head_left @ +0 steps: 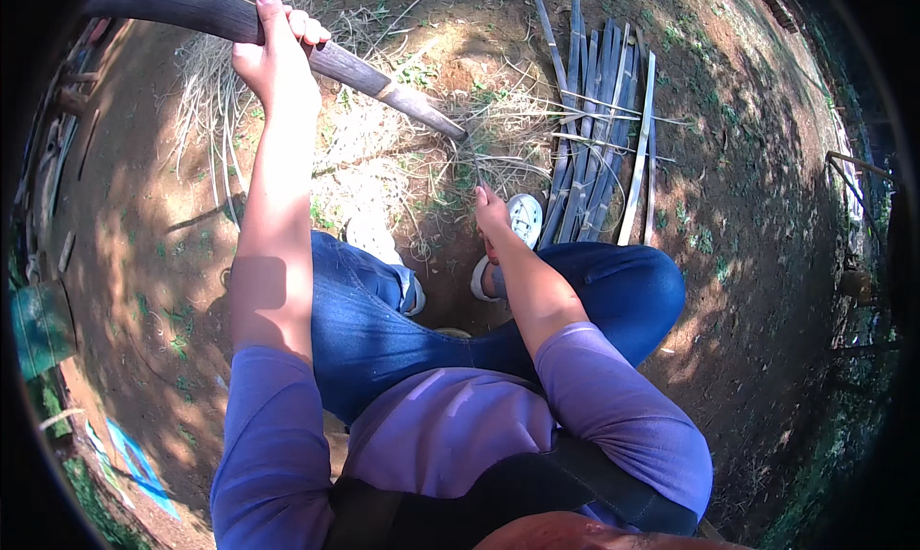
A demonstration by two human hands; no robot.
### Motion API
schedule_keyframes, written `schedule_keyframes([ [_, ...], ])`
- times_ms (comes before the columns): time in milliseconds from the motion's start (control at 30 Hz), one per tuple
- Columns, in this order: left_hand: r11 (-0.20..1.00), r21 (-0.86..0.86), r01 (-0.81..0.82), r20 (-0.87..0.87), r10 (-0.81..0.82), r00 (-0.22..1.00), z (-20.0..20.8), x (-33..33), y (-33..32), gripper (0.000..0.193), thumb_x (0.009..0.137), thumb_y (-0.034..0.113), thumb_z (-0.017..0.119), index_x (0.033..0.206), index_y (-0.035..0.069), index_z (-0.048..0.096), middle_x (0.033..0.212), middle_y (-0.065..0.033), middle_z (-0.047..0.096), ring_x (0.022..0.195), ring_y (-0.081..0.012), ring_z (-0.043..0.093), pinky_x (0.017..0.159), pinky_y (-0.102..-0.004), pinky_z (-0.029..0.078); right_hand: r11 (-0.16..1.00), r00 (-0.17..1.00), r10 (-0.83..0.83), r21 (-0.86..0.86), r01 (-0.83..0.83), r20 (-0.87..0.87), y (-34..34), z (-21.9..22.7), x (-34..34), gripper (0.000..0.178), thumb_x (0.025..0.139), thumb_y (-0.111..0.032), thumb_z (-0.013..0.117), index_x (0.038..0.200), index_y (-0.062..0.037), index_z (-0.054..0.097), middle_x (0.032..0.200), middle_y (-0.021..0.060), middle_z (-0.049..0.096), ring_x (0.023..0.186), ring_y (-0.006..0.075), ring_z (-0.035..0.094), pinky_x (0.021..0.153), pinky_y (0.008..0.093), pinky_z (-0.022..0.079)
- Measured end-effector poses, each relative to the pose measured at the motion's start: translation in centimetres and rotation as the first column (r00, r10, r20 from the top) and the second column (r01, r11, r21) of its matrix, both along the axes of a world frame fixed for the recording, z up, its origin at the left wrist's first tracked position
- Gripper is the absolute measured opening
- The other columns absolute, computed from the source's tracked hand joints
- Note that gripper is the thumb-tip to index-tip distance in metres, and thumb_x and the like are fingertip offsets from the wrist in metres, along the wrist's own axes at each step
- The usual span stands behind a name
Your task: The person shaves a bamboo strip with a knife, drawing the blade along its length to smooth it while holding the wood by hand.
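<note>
My left hand (pixel 278 57) is closed around a long dark grey bamboo pole (pixel 374 82). The pole slants from the upper left down to a narrower end near my feet. My right hand (pixel 493 215) is closed in front of my right shoe, just below that end. A thin dark piece seems to rise from the right fist towards the pole's tip; what the fist holds is too small and blurred to name. Whether it touches the pole I cannot tell.
Pale shavings and thin strips (pixel 369 133) litter the ground around the pole. Long bamboo slats (pixel 596 133) lie side by side at the right, crossed by thin strips. My white shoes (pixel 524 218) stand close by. A green object (pixel 42 330) is at the far left.
</note>
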State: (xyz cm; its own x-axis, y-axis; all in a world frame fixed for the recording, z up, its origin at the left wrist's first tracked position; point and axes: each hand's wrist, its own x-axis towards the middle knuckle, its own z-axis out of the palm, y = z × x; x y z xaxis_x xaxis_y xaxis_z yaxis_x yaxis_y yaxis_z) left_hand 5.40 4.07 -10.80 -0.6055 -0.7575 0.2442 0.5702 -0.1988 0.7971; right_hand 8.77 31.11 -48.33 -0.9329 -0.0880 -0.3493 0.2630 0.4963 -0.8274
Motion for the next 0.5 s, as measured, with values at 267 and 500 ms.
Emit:
schedule_keyframes([
  [267, 0.982, -0.116, -0.147, 0.162, 0.164, 0.973, 0.1, 0.4, 0.0, 0.028, 0.098, 0.031, 0.061, 0.082, 0.010, 0.052, 0.060, -0.0008, 0.051, 0.049, -0.0119, 0.049, 0.048, -0.0280, 0.042, 0.885, 0.973, 0.054, -0.463, 0.057, 0.223, -6.1, 12.1, -0.2, 0.034, 0.101, -0.039, 0.050, 0.094, -0.0074, 0.059, 0.060, 0.0025, 0.052, 0.045, 0.0146, 0.049, 0.044, 0.0340, 0.045],
  [500, 0.986, -0.096, -0.138, 0.090, 0.146, 0.985, -0.1, -0.4, 0.3, 0.031, 0.098, 0.031, 0.063, 0.075, 0.015, 0.048, 0.053, 0.0028, 0.048, 0.043, -0.0099, 0.046, 0.041, -0.0260, 0.035, 0.993, 0.897, -0.102, -0.014, 0.119, 0.431, 0.1, 2.5, 0.6, 0.045, 0.101, -0.040, 0.049, 0.142, -0.0222, 0.053, 0.061, 0.0057, 0.058, 0.042, 0.0180, 0.054, 0.040, 0.0363, 0.047],
])
